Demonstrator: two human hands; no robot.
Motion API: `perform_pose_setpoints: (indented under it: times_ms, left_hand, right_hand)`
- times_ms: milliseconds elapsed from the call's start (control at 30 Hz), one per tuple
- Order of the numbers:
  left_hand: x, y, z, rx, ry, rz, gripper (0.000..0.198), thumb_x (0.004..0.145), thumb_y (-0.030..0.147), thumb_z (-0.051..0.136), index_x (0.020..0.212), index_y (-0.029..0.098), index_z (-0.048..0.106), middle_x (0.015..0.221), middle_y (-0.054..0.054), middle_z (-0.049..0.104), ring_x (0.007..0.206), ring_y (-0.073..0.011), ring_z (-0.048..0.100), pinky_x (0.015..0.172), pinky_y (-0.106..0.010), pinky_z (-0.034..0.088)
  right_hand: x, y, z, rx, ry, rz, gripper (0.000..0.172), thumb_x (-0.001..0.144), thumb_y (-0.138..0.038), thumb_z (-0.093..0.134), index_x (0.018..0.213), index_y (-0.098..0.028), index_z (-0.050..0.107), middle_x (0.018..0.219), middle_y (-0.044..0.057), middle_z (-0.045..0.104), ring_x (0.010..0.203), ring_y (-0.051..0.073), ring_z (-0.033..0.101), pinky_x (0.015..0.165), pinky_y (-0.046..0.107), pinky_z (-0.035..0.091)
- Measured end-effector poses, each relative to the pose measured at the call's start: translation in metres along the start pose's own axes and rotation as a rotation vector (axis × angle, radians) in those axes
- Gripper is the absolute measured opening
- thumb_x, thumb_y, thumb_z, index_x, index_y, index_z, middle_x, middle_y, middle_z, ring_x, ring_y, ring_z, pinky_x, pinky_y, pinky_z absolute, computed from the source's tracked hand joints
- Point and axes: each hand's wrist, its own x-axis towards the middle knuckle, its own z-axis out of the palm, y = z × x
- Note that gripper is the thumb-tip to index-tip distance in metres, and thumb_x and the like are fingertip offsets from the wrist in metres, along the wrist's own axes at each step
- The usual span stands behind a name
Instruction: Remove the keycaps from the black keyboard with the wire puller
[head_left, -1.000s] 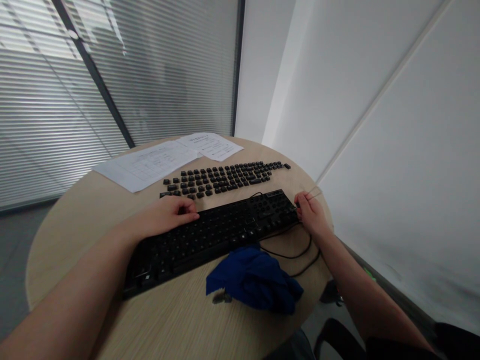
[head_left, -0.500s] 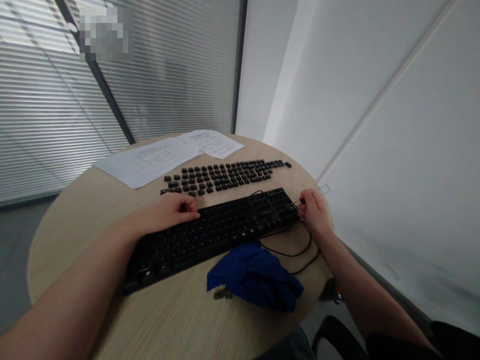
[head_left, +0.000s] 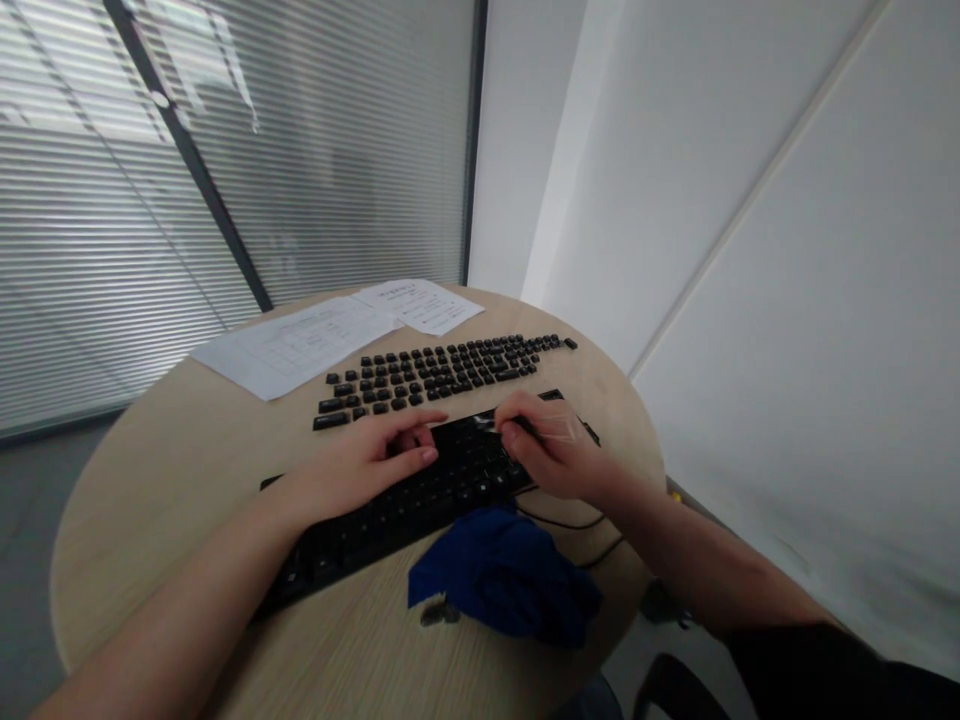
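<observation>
Keyboard [head_left: 461, 475] lies aslant on the desk [head_left: 135, 500], loose keycaps [head_left: 450, 366] beyond. Right hand [head_left: 551, 445], fingers pinching a wire tool [head_left: 484, 424], has shifted from the keyboard's right end to mid-board; working spot apparently moves inward. Left hand [head_left: 379, 455]: fingers loosely spread over the board.

Table [head_left: 142, 500]: round, pale wood-grain
Far left: white paper sheets [head_left: 296, 347]
Far: loose black keycaps [head_left: 429, 384]
Middle: long black keyboard [head_left: 459, 468]
Near: crumpled blue cloth [head_left: 510, 575]
</observation>
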Motion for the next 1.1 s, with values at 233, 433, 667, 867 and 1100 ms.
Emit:
perform_pose_setpoints:
  times_ms: [233, 433, 667, 867, 1100]
  left_hand:
    - [0.002, -0.011, 0.000, -0.185, 0.012, -0.120, 0.050, 0.089, 0.049, 0.063, 0.130, 0.021, 0.066, 0.089, -0.003, 0.068, 0.072, -0.0163, 0.061, 0.050, -0.023, 0.053]
    - [0.005, -0.016, 0.000, -0.158, -0.004, -0.129, 0.035, 0.086, 0.050, 0.068, 0.107, 0.021, 0.071, 0.080, -0.001, 0.068, 0.067, -0.0151, 0.061, 0.048, -0.021, 0.053]
    - [0.004, -0.011, -0.002, -0.219, -0.055, -0.165, 0.036, 0.086, 0.050, 0.068, 0.107, 0.020, 0.068, 0.081, -0.001, 0.069, 0.067, -0.0145, 0.061, 0.050, -0.023, 0.054]
    - [0.007, -0.022, -0.006, -0.217, -0.010, -0.178, 0.036, 0.084, 0.051, 0.069, 0.102, 0.019, 0.067, 0.080, -0.001, 0.066, 0.069, -0.0146, 0.061, 0.054, -0.025, 0.056]
    - [0.008, -0.024, -0.008, -0.321, 0.074, -0.221, 0.044, 0.077, 0.050, 0.075, 0.104, 0.021, 0.056, 0.077, 0.001, 0.066, 0.069, -0.0152, 0.063, 0.054, -0.025, 0.054]
  right_hand:
    - [0.014, 0.006, 0.048, -0.069, -0.006, -0.135, 0.015, 0.101, -0.020, 0.042, 0.100, -0.022, 0.056, 0.083, 0.003, 0.070, 0.065, 0.015, 0.063, 0.063, 0.027, 0.048]
    - [0.000, 0.008, 0.057, -0.045, 0.040, -0.194, 0.014, 0.102, -0.021, 0.042, 0.100, -0.022, 0.056, 0.076, 0.000, 0.070, 0.057, 0.013, 0.062, 0.057, 0.024, 0.045]
    - [0.000, 0.005, 0.059, -0.154, 0.003, -0.191, 0.019, 0.104, -0.024, 0.040, 0.101, -0.021, 0.059, 0.080, 0.003, 0.075, 0.064, 0.015, 0.068, 0.062, 0.026, 0.047]
    - [0.000, 0.008, 0.054, -0.231, -0.008, -0.074, 0.023, 0.103, -0.023, 0.039, 0.096, -0.021, 0.062, 0.083, 0.006, 0.075, 0.068, 0.018, 0.069, 0.065, 0.030, 0.047]
    - [0.004, 0.008, 0.040, -0.350, 0.050, -0.008, 0.029, 0.106, -0.029, 0.041, 0.097, -0.020, 0.067, 0.091, 0.008, 0.073, 0.084, 0.022, 0.064, 0.080, 0.036, 0.047]
